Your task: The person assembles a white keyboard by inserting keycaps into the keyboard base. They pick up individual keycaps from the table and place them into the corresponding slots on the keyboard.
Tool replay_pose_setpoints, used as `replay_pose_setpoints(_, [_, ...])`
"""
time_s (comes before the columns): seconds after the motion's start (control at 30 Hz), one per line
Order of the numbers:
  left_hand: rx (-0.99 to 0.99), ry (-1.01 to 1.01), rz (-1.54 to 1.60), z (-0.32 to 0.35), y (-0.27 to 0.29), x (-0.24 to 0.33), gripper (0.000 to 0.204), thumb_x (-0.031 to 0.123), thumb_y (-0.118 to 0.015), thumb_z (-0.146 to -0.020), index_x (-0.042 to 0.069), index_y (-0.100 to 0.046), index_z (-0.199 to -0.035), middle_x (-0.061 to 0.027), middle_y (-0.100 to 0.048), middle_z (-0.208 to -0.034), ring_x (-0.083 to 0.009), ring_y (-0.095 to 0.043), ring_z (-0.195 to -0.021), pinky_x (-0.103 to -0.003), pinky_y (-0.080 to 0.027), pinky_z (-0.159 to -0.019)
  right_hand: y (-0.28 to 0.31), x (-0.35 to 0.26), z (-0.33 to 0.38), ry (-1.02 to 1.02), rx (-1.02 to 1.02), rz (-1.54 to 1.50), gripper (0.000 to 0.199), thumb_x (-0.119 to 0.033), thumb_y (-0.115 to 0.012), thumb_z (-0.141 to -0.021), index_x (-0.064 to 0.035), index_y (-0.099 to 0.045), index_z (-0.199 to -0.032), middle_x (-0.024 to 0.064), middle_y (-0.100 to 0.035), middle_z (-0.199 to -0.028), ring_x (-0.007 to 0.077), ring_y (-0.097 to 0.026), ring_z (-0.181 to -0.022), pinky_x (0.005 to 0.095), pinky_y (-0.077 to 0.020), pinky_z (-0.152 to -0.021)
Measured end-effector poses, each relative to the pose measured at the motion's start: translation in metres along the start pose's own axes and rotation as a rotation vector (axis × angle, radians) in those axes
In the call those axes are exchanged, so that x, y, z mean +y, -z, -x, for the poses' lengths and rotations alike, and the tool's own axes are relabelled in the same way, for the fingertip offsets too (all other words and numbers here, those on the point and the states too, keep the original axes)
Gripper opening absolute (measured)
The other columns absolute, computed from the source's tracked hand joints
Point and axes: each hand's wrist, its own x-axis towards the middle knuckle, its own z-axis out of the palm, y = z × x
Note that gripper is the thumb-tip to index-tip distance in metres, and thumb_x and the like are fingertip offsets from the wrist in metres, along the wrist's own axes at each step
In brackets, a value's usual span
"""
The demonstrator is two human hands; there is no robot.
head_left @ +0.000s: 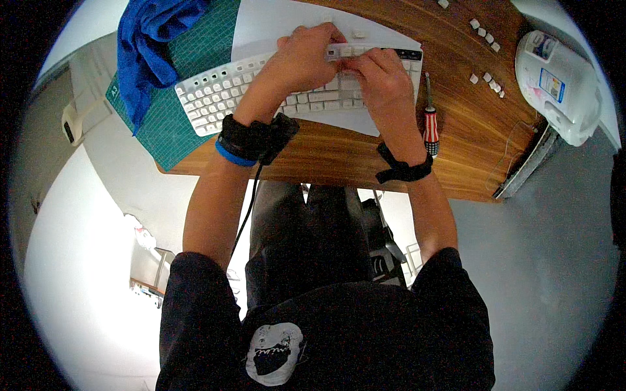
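On the wooden table (469, 140), a white keyboard (215, 91) lies across a white paper sheet (274, 26), its left end over a green cutting mat (195, 45). Both hands sit over the keyboard's upper right part, close together w/ fingertips nearly meeting. Left hand (303, 55) has fingers curled down onto the top key rows; whether they pinch anything – can't tell. Right hand (381, 78) also curled, fingers narrow & pressed at the keys near the top edge; a grip on a single key isn't clear. Each wrist wears a black strap; left one also has a blue band (231, 156).

Just right of the keyboard, by the right wrist: a screwdriver (430, 120) w/ red-black handle, lying apart from the hand. Loose white keycaps (486, 32) scattered on the table's far right, well apart from the hands. Blue cloth (147, 45) bunched on the mat, far left. White appliance (557, 81) at the right table edge.
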Motion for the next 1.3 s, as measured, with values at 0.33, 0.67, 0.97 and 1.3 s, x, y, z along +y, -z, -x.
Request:
replay_pose_setpoints(0.33, [-0.030, -0.005, -0.021, 0.002, 0.006, 0.002, 0.044, 0.036, -0.081, -0.090, 0.007, -0.070, -0.122, -0.0181, -0.073, -0.122, -0.0408, -0.068, -0.118, -0.048, -0.055, -0.101, -0.007, 0.002, 0.005, -0.023, 0.052, -0.073, 0.019, 0.000, -0.068, -0.082, -0.0084, -0.072, -0.099, 0.0087, -0.067, -0.103, 0.0332, -0.065, -0.100, 0.0430, -0.0583, -0.084])
replay_pose_setpoints(0.67, [-0.121, 0.111, 0.002, 0.001, 0.015, 0.010, 0.045, 0.030, -0.083, -0.087, 0.015, -0.069, -0.127, -0.0112, -0.075, -0.122, -0.0374, -0.067, -0.121, -0.056, -0.050, -0.103, 0.025, 0.025, 0.013, -0.234, 0.206, -0.020, 0.030, -0.001, -0.072, -0.086, -0.0105, -0.075, -0.113, 0.0132, -0.069, -0.117, 0.0345, -0.064, -0.115, 0.0453, -0.0568, -0.098])
replay_pose_setpoints(0.97, [-0.105, -0.014, 0.078, 0.000, 0.011, 0.001, 0.047, 0.027, -0.084, -0.087, 0.004, -0.067, -0.124, -0.0187, -0.074, -0.118, -0.0379, -0.072, -0.111, -0.045, -0.056, -0.099, 0.078, 0.143, 0.075, -0.553, 0.303, 0.393, 0.023, -0.014, -0.071, -0.100, -0.0070, -0.072, -0.123, 0.0185, -0.066, -0.121, 0.0378, -0.065, -0.112, 0.0471, -0.0528, -0.100])
replay_pose_setpoints(1.3, [-0.096, -0.112, -0.021, 0.003, 0.022, 0.008, 0.052, 0.033, -0.087, -0.085, 0.005, -0.067, -0.124, -0.0194, -0.072, -0.117, -0.0407, -0.070, -0.112, -0.048, -0.056, -0.097, 0.074, 0.022, 0.020, -0.388, -0.016, -0.137, 0.025, -0.020, -0.075, -0.095, -0.0102, -0.073, -0.118, 0.0119, -0.071, -0.116, 0.0335, -0.069, -0.110, 0.0429, -0.0555, -0.098])
